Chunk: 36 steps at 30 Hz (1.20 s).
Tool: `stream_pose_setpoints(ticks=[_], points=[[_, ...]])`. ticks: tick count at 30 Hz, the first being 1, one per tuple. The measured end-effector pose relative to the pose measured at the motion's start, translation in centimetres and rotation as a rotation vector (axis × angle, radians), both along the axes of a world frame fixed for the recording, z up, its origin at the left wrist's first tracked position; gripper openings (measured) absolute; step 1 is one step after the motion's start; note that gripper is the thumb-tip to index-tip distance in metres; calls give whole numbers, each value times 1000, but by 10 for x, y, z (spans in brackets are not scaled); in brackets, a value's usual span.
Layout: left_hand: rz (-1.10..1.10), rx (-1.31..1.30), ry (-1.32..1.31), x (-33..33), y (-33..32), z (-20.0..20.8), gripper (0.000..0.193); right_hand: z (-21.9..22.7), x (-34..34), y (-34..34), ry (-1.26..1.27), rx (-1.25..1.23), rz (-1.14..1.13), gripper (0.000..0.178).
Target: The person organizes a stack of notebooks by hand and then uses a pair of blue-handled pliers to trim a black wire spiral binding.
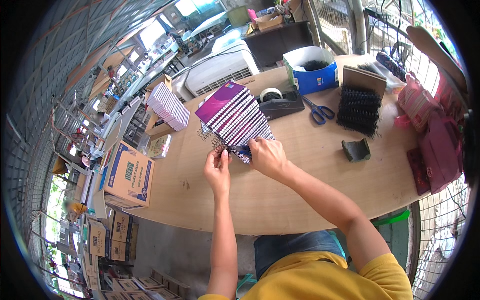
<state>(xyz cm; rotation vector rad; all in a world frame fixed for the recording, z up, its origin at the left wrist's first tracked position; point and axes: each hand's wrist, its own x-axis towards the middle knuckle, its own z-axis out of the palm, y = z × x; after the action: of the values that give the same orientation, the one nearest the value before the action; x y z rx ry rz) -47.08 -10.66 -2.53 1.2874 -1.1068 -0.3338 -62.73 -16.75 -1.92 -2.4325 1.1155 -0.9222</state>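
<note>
A tall stack of purple-covered spiral notebooks (235, 112) stands near the middle of the table, its bound edges toward me. Loose ends of dark wire spiral (205, 134) stick out at its left side. At the stack's near lower corner, my left hand (218, 169) pinches the end of a spiral between thumb and fingers. Close beside it, my right hand (268, 157) is closed around a small dark-blue-handled hand tool (243, 151), pointed left toward the left fingertips. The tool's jaws are partly hidden, so its exact kind is unclear.
Behind the stack sits a black tape dispenser (282, 104). Blue scissors (319, 111), a blue box (312, 72), a pile of black spirals (357, 110) and a dark curved block (356, 150) lie rightward. A carton (129, 175) and white-edged notebooks (169, 107) stand left; pink bags (437, 145) far right.
</note>
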Motion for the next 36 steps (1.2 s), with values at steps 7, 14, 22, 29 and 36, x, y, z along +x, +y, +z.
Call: stream_pose_setpoints(ticks=[7, 14, 22, 29, 36], points=[[9, -33, 36, -2, -1, -1, 18, 9, -8, 12, -8, -144, -146, 36], [9, -63, 50, 0, -2, -2, 17, 5, -1, 6, -23, -149, -102, 37], [14, -32, 26, 0, -1, 1, 19, 9, -6, 6, -39, -132, -123, 38], [22, -66, -6, 0, 2, 7, 22, 15, 1, 10, -14, -199, -153, 37], [40, -42, -30, 3, 0, 5, 21, 16, 0, 0, 71, 14, -20, 37]])
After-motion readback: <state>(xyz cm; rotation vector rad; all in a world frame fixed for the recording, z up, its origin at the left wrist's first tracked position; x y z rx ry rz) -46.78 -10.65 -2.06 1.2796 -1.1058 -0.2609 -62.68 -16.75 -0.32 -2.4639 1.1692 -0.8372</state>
